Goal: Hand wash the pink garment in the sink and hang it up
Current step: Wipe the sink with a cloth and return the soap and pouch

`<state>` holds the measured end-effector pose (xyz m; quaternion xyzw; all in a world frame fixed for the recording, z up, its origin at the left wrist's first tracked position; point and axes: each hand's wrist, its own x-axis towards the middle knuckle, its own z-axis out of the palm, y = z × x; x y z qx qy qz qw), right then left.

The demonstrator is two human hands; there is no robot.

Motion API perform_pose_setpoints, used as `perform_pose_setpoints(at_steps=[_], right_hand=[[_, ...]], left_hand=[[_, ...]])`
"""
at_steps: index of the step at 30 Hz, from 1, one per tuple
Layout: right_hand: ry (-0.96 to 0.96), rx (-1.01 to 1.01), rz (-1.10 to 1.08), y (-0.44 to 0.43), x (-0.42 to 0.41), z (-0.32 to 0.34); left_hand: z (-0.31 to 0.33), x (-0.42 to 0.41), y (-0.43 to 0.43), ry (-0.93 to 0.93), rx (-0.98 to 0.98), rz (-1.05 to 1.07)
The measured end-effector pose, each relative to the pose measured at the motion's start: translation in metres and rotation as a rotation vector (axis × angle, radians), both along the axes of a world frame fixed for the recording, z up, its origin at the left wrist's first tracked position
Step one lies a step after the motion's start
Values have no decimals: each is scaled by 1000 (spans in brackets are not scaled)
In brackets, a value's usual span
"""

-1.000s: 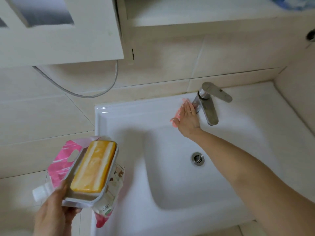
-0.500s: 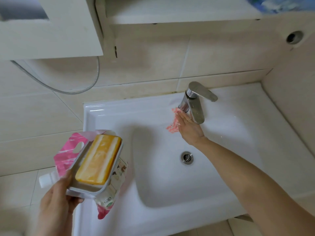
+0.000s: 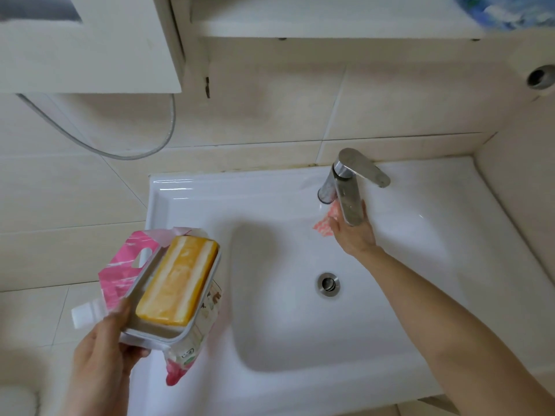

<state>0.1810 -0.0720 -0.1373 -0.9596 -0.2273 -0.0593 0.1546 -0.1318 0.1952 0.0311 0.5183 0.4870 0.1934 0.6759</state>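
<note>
Head view, over a white sink (image 3: pixel 192 190).

A: What is nearest the lens?

B: The person's left hand (image 3: pixel 102 358), at lower left. Its fingers grip a white soap dish (image 3: pixel 156 333) carrying a yellow bar of soap (image 3: pixel 177 280). Pressed under the dish in the same grip is a pink-and-white refill pouch (image 3: pixel 126 265), its white cap (image 3: pixel 84 315) pointing left.

A: And further in?

B: The basin, with a metal drain (image 3: pixel 328 283) at its bottom. The right forearm crosses it from the lower right corner, and the right hand (image 3: pixel 353 235) is raised at the back of the basin, directly under the spout of the chrome faucet (image 3: pixel 345 190).

A: Where is the garment?

B: The pink garment (image 3: pixel 323 226) is against that hand, showing at its left edge, just below the faucet's base. The spout covers part of the fingers, so whether they curl round the cloth cannot be told.

A: Behind that?

B: Beige wall tile, a grey hose (image 3: pixel 126 154) looping under a white cabinet (image 3: pixel 90 55), and a white shelf (image 3: pixel 330 25) above. Something blue (image 3: pixel 504 13) sits blurred at the top right.
</note>
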Motion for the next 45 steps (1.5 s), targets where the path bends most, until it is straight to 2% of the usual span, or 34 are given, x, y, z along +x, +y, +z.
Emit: perform_pose_setpoints(at_steps=[2,3,5,6,7,8,9,10,13,14,15,17,20,23,24,26,28,30,32,33,35,37,40,41,43,45], right_hand=[[367,234,-84,0,5,25],[493,269,-72,-2,12,32],[737,606,-150,-11,37,24],[606,476,-119,-18,45,21],[462,231,-42,-26,47,18],[405,11,-26,-31,54,9],[407,-17,-121,-20,52,18],[472,189,-246,-9,50,31],[455,1026,-424,16,51,62],[486,1166,-417,24,50,69],[535,1176,-400,31,47,74],[441,981,-244,36,43,77],[331,743,-172,27,36,55],[449,605,-142,17,23,23],[571,627,-200,16,16,12],[619,664,-283,19,-6,9],[534,830,-222,33,-21,10],[383,1001,-281,44,-27,5],[361,1242,-356,55,-26,22],[362,1280,-376,58,-18,19],[501,1288,-364,60,11,-2],[573,1211,-440,56,38,-28],[807,1094,-281,62,33,11],[762,1102,-269,67,32,16],[631,883,-251,70,37,20],[560,938,-219,53,47,8]], left_hand=[[-2,1,-2,10,9,11],[-3,2,-4,18,13,13],[-4,3,-7,36,6,18],[-4,4,-9,40,1,23],[-4,5,-11,44,-1,26],[-4,5,-13,48,4,30],[-3,6,-17,48,10,36],[-2,7,-20,41,16,46],[0,10,-26,12,22,67],[0,12,-27,9,23,71],[-1,13,-28,10,20,78],[-2,14,-30,16,15,92],[-3,16,-32,44,17,100],[-5,18,-33,74,10,106],[-5,19,-33,84,9,110],[-5,20,-32,95,1,109],[-4,20,-32,92,2,94],[-4,19,-32,90,14,81],[-3,19,-33,82,28,70],[-2,19,-33,79,32,68],[-2,19,-35,82,32,76],[-2,20,-36,80,36,77],[-2,18,-37,72,41,65],[-1,17,-37,72,44,61],[-1,16,-36,64,54,67],[-2,16,-34,67,62,89]])
